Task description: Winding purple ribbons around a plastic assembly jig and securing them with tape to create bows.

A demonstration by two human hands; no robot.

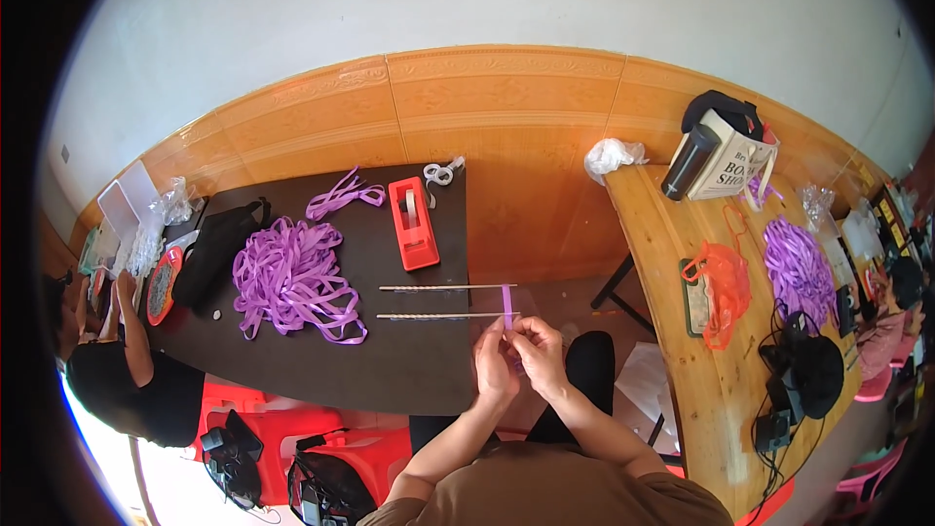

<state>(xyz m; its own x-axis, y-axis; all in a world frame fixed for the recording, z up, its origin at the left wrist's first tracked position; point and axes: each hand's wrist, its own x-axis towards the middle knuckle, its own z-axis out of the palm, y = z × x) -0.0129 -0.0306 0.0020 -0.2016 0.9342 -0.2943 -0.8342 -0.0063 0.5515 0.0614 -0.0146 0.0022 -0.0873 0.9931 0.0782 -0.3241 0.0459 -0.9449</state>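
Note:
Two thin metal rods with twisted shafts, a far rod (443, 287) and a near rod (438, 316), lie side by side on the dark table (409, 360). Their right ends stick out past its edge. A strip of purple ribbon (506, 300) spans both rods near those ends. Just below the near rod, my left hand (494, 362) and my right hand (542, 356) are close together, fingers pinched on the ribbon. The fingertips hide part of it, and a bit of purple shows between the hands.
A heap of purple ribbon (292, 278), a smaller ribbon bundle (344, 195), a red tape dispenser (413, 224) and white-handled scissors (440, 173) lie on the dark table. A wooden table (721, 380) stands at right. A person (131, 370) sits at far left; red stools (365, 458) are nearby.

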